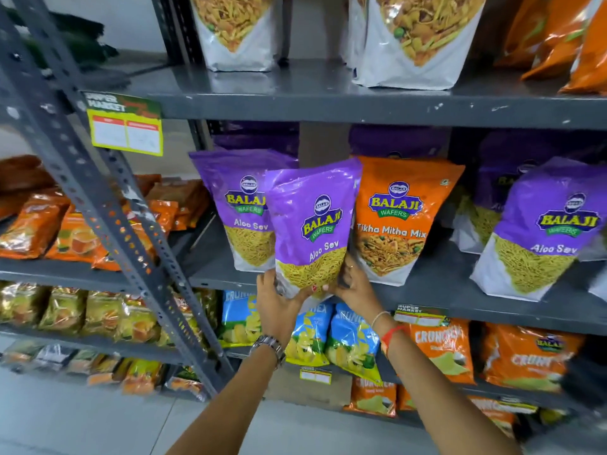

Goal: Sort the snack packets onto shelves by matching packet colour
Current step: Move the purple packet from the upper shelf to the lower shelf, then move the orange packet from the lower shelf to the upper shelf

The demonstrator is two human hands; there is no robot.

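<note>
Both my hands are up at the middle shelf (427, 298). My left hand (279, 303) cups the bottom left corner of a purple packet (312, 224), fingers curled around its base; my right hand (353, 284) grips the bottom right edge, fingers closed on the packet's side. The packet stands upright, tilted a little to the right, its base at the shelf's front edge; I cannot tell if it rests on the shelf. It overlaps another purple packet (236, 205) just behind it on the left. An orange packet (400, 218) stands just beside it on the right, touching or nearly so. A third purple packet (538, 231) sits farther right, well apart. Blue packets (348, 339) line the shelf below my wrists.
</note>
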